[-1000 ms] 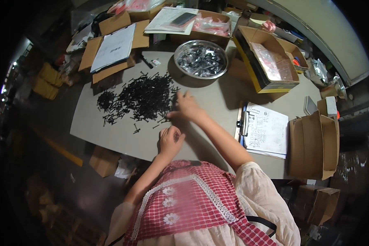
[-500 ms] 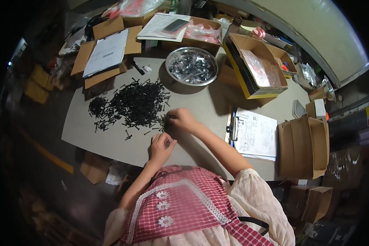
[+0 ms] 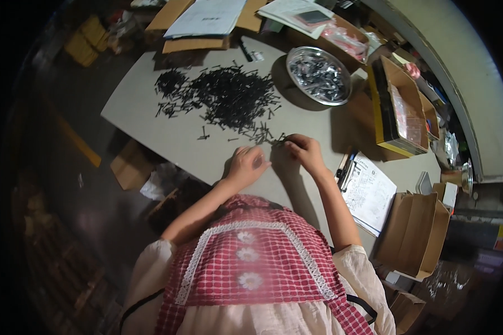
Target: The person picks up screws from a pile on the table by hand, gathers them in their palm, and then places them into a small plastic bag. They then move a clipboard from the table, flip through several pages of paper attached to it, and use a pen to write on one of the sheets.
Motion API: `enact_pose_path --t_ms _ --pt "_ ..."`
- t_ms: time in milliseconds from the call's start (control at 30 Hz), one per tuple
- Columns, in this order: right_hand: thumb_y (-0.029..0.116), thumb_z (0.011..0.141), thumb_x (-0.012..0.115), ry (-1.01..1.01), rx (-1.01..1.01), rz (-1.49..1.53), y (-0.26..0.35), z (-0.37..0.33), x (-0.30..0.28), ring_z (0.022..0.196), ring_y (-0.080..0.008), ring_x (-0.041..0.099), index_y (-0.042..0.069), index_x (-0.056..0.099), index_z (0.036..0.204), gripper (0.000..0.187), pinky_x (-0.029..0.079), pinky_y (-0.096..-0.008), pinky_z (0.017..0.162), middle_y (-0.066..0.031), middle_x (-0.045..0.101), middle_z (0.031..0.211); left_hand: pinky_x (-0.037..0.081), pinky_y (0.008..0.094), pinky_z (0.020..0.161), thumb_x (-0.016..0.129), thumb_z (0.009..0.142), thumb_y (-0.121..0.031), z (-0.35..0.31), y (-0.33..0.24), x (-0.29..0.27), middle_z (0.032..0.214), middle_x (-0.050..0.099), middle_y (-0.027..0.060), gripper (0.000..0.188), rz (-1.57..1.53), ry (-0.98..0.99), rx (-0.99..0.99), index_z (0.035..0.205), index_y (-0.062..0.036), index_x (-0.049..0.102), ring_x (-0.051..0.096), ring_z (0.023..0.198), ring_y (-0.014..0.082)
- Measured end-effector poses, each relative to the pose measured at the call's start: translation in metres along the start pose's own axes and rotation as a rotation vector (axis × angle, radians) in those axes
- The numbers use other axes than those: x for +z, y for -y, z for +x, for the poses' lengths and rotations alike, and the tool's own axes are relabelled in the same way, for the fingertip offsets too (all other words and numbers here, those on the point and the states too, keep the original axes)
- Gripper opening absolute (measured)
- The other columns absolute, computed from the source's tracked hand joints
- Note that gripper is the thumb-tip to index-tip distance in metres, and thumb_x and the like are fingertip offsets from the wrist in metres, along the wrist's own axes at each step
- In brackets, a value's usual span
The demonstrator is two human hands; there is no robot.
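Observation:
A wide pile of black screws [image 3: 232, 95] lies loose on the pale table, with a smaller heap at its left end. My right hand [image 3: 306, 153] is at the pile's near right edge, thumb and fingers pinched on a black screw [image 3: 281, 139] among the strays. Just left of it, my left hand [image 3: 247, 168] is curled closed over the near side of the table. Something small and partly shiny shows between its thumb and fingers, but I cannot make out what it is.
Beyond the right hand stands a steel bowl [image 3: 319, 75] of small plastic packets. A clipboard with papers [image 3: 369, 190] and an open cardboard box [image 3: 411, 234] are at the right. Another box [image 3: 399, 106] stands farther back. Papers [image 3: 205, 18] rest on a carton at the far side.
The whole view has shifted, so table and pile appear turned and higher. Both hands remain near the pile's near edge; the fingers stay closed.

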State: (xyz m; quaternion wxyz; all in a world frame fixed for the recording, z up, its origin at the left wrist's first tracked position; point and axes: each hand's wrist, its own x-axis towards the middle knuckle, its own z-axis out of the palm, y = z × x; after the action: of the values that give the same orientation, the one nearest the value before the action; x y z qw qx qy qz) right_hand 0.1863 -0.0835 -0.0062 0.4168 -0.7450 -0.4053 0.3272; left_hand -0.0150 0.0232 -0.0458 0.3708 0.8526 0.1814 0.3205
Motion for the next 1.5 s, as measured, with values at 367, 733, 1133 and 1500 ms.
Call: enact_pose_path --t_ms 367,733,1133,1500 --pt "-0.002 0.084 0.067 0.113 -0.442 -0.088 0.053 -0.027 0.029 0.075 -0.0186 0.063 0.005 0.068 0.122 0.038 0.051 -0.0309 0.067 -0.0093 0.065 0.093 0.053 0.0371 0.077 0.076 0.075 -0.009 -0.008 0.011 0.001 0.082 0.068 0.0069 0.017 -0.118 -0.025 -0.149 0.087 -0.0047 0.064 0.065 0.083 0.0277" --pt "0.006 0.078 0.068 -0.066 -0.297 -0.553 -0.002 0.008 -0.002 0.094 -0.0385 0.064 0.005 0.062 0.109 0.032 0.054 -0.0428 0.076 -0.0191 0.061 0.109 0.047 0.0303 0.061 0.08 0.078 -0.016 0.001 0.004 -0.006 0.068 0.06 -0.0001 0.025 -0.245 -0.048 -0.133 0.077 -0.0069 0.057 0.057 0.064 0.0156" --pt "0.005 0.077 0.064 -0.03 -0.32 -0.976 -0.016 0.007 0.0 0.076 -0.0376 0.067 0.003 0.059 0.091 0.016 0.055 -0.0451 0.066 -0.0163 0.065 0.087 0.048 0.03 0.06 0.08 0.079 -0.014 0.001 0.004 -0.005 0.068 0.06 0.0012 0.025 -0.229 -0.07 -0.1 0.078 -0.0061 0.057 0.059 0.063 0.0157" --pt "0.006 0.075 0.064 -0.175 -0.366 -1.015 -0.026 -0.008 -0.001 0.072 -0.0346 0.066 0.005 0.051 0.097 0.026 0.053 -0.0437 0.066 -0.0128 0.065 0.082 0.05 0.032 0.062 0.08 0.079 -0.015 0.0 0.004 -0.003 0.07 0.062 0.0036 0.024 -0.223 -0.078 -0.104 0.08 -0.006 0.058 0.062 0.065 0.0188"
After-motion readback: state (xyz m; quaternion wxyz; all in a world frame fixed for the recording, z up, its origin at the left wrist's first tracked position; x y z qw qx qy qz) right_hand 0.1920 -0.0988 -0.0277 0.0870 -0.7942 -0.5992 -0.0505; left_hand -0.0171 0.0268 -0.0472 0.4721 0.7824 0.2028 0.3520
